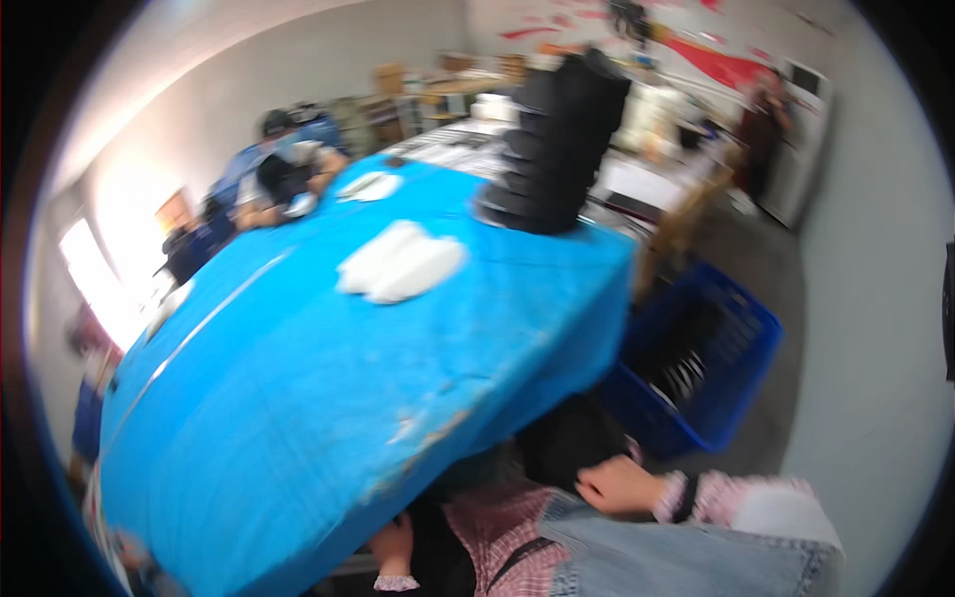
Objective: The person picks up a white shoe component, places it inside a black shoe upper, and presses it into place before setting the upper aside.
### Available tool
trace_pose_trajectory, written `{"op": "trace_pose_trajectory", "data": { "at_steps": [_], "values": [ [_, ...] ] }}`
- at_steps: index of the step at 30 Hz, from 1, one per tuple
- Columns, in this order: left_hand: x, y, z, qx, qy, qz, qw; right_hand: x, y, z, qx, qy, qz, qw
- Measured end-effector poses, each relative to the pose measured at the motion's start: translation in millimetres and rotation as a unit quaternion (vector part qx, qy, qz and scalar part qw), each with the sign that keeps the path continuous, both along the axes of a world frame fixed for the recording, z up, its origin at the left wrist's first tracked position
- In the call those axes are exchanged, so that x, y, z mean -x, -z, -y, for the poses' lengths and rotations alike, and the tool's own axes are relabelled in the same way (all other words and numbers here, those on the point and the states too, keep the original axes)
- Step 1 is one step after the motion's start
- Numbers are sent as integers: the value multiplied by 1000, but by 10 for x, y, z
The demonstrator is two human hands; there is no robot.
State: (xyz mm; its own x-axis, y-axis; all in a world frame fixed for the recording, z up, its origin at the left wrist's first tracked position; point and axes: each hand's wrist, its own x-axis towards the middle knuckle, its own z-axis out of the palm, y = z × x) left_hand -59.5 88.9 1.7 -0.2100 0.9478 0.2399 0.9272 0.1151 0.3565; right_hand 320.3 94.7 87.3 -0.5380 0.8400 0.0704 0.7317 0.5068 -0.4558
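Note:
My right hand (622, 488) rests above my lap with its fingers curled in; whether anything is inside it is hidden. Low at the table's near edge is my left hand (393, 545), its fingers blurred and partly out of sight, so its grip does not show. In front of me stretches a table with a bright blue cover (298, 398). On it lies a loose pile of white, soft-looking pieces (403, 261), away from both hands. A tall, leaning stack of black pieces (562, 149) stands at the table's far right corner. The picture is smeared by motion.
A blue plastic crate (741, 343) with dark and striped things inside stands on the floor to the right. A person (288, 174) leans over the far left side, near a smaller white pile (370, 186). Another person (766, 129) stands by a white cabinet (804, 149).

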Motion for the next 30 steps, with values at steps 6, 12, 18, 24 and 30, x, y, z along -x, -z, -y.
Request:
{"op": "trace_pose_trajectory", "data": {
  "at_steps": [6, 12, 18, 24, 30],
  "values": [
    [70, -96, -34, 66, -20, 98, 993, -37, -205, -31, 159, 46, 21, 986],
    [252, 82, 144, 15, -45, 47, 998, -94, 77, -843, -100, -15, 24, 995],
    [381, 160, 57, 21, -56, 19, 998, -301, 450, -1371, -227, 28, 83, 970],
    [405, 216, 68, 39, -64, 16, 997, -262, 515, -1330, -234, 91, 98, 963],
    [465, 312, 194, 96, -84, 22, 992, -268, 555, -1190, -12, 83, 16, 996]
  ]
}}
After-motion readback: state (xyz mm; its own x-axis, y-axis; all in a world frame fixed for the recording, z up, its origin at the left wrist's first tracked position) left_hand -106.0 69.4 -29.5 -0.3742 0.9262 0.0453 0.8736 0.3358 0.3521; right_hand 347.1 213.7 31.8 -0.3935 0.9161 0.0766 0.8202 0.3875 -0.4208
